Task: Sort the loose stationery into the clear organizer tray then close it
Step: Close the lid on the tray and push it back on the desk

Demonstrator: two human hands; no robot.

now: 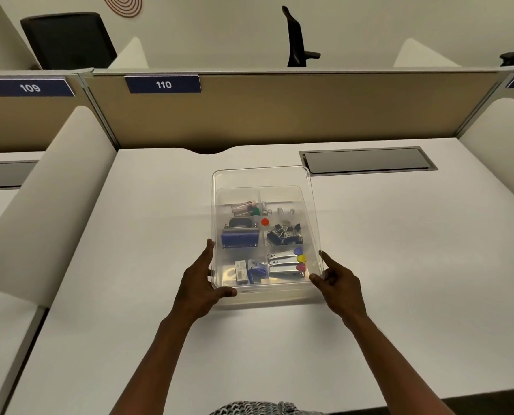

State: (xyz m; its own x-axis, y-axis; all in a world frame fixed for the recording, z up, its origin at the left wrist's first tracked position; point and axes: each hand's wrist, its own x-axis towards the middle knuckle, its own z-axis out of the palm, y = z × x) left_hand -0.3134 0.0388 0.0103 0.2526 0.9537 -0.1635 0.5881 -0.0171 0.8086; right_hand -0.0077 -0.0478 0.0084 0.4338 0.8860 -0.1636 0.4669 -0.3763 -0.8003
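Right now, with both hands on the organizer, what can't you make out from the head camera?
- Whether the clear lid is fully seated: transparent, edges blur into the organizer tray.
- Small silver items in the far compartment: too small to identify.
- Left hand and right hand fingertips: hidden behind the tray walls.

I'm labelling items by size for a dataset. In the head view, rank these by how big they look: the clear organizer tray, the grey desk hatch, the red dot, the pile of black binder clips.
1. clear organizer tray
2. grey desk hatch, though it lies farther from the camera, so its true size is unsure
3. black binder clips
4. red dot
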